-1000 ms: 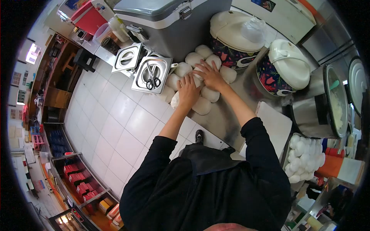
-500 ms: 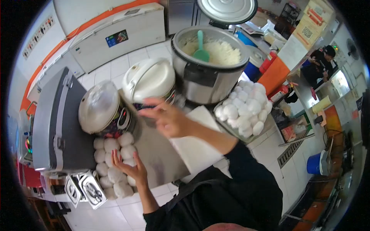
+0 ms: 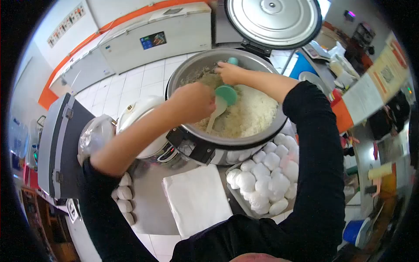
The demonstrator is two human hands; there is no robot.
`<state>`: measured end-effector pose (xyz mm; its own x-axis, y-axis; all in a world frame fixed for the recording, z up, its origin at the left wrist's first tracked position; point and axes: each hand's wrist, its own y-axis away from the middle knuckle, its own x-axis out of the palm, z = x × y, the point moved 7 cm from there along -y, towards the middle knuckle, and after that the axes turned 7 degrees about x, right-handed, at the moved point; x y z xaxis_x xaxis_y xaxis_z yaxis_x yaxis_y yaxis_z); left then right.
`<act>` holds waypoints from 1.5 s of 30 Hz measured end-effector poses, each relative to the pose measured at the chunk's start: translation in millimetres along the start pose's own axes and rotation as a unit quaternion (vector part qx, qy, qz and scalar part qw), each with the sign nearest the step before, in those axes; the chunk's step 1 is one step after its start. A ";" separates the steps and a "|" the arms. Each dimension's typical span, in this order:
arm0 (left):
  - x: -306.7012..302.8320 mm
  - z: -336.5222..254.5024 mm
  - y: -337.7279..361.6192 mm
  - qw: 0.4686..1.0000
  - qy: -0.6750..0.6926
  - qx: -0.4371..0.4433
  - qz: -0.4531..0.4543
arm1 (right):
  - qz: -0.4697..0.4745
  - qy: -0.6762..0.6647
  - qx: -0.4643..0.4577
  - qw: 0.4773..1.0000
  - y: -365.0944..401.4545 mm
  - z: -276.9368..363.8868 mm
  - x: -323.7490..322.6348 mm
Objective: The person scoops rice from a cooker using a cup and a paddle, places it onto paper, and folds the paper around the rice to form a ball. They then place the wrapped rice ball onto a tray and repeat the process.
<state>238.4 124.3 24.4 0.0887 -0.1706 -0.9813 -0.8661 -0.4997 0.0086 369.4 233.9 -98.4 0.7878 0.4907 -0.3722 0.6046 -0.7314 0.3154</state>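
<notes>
A large steel cooker [image 3: 174, 78] holds white rice [image 3: 255, 113], browner toward the back left. My left hand [image 3: 192, 102] is curled closed over its left part; what it holds, if anything, is hidden. Close to those fingers a pale paddle [image 3: 212, 122] rests on the rice. My right hand [image 3: 229, 73] is inside the back rim, closed across the handle of a green scoop [image 3: 228, 94]. The scoop's handle end shows above the hand, its bowl below.
The cooker's round lid [image 3: 273, 19] stands raised behind. White wrapped bundles [image 3: 262, 181] fill a tray at the right; others [image 3: 125, 192] lie at the left. Paper sheets [image 3: 196, 198] lie on the steel table [image 3: 150, 196]. Lidded pots [image 3: 144, 118] and a grey box [image 3: 70, 153] stand left.
Both hands have moved from above the table and the left bundles into the cooker. The view has shifted closer to it. The pale paddle now shows in the rice.
</notes>
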 end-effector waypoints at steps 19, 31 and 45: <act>183.7 64.9 -129.6 0.893 -0.154 -0.040 0.420 | -0.070 -0.248 0.423 0.869 213.0 -118.4 -73.4; -50.0 24.2 69.9 0.868 0.375 -0.195 -0.262 | 0.141 -0.327 0.265 0.896 145.2 -40.3 -38.5; 99.7 29.8 358.5 0.575 0.553 -0.278 -0.536 | 0.114 -0.248 0.190 0.943 82.6 -8.4 -43.2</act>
<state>-77.9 -46.6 -76.0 0.9490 0.2065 0.2382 0.2407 -0.9626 -0.1244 386.3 156.2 -49.0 0.6835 0.0878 -0.7247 0.2659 -0.9545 0.1351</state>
